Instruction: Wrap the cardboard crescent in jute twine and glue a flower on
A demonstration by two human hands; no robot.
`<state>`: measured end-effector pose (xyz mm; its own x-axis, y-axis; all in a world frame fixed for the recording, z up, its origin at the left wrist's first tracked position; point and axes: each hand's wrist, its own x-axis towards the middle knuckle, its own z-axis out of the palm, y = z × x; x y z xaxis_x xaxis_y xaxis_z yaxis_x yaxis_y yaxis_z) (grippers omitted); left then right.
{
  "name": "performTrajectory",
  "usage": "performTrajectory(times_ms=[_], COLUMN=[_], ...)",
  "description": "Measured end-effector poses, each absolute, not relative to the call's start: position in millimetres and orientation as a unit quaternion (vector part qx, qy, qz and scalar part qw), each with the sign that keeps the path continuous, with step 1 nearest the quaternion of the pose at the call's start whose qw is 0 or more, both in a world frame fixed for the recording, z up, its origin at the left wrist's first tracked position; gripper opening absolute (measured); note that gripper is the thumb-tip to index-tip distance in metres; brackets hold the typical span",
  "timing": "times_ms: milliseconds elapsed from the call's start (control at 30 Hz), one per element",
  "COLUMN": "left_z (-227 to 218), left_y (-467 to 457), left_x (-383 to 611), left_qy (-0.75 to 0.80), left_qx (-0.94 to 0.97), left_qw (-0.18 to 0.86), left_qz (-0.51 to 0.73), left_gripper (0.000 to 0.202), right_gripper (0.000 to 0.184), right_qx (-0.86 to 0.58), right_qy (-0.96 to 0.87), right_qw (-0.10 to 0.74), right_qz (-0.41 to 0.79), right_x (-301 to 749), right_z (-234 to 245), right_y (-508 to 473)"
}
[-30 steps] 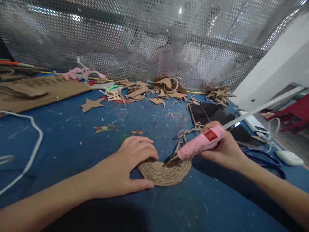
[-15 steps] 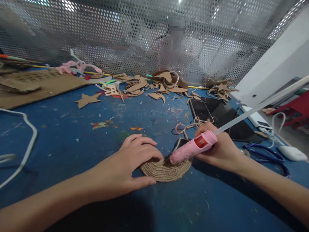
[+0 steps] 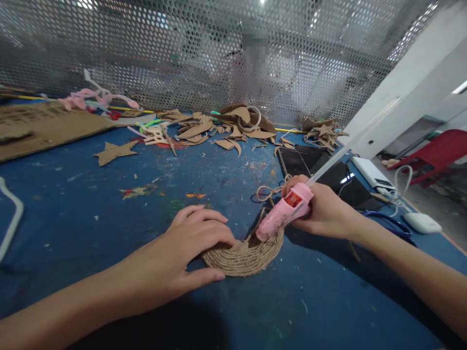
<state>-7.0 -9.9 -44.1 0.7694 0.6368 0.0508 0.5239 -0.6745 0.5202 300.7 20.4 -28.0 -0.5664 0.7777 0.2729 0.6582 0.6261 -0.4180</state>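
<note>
A flat round coil of jute rope (image 3: 243, 255) lies on the blue table (image 3: 91, 204). My left hand (image 3: 182, 255) rests on the coil's left side, fingers stretched flat over it and thumb along its near edge. My right hand (image 3: 321, 210) is wrapped round a pink glue gun (image 3: 282, 216) with a long clear glue stick (image 3: 341, 155) out of its back. The gun's tip touches the coil's right rim. A loose end of rope (image 3: 268, 193) runs off behind the coil.
Cardboard scraps (image 3: 226, 129) and a cardboard star (image 3: 113, 151) lie near the perforated metal screen (image 3: 182, 53). A black mesh tray (image 3: 302, 160), white power bank (image 3: 372, 174), blue-handled scissors (image 3: 392, 222) and white mouse-like object (image 3: 423, 222) sit right. A cardboard sheet (image 3: 44, 129) lies left.
The glue gun's tip has slid a little along the coil's rim and its glue stick now points more steeply back. My left hand has stayed pressed on the coil.
</note>
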Motion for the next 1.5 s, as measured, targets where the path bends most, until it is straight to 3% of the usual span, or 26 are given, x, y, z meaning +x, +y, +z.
performTrajectory(times_ms=[933, 1500], left_z=[-46, -48], left_y=[-1, 1], left_x=[-12, -12], left_qy=[0.257, 0.243], left_qx=[0.929, 0.934], left_qw=[0.228, 0.217], left_qz=[0.134, 0.144], left_gripper=[0.034, 0.033], right_gripper=[0.02, 0.033], right_qx=[-0.382, -0.352], right_qy=[-0.892, -0.911], right_qw=[0.194, 0.181], right_qz=[0.141, 0.112], right_x=[313, 324], right_z=[-24, -19], right_y=[27, 32])
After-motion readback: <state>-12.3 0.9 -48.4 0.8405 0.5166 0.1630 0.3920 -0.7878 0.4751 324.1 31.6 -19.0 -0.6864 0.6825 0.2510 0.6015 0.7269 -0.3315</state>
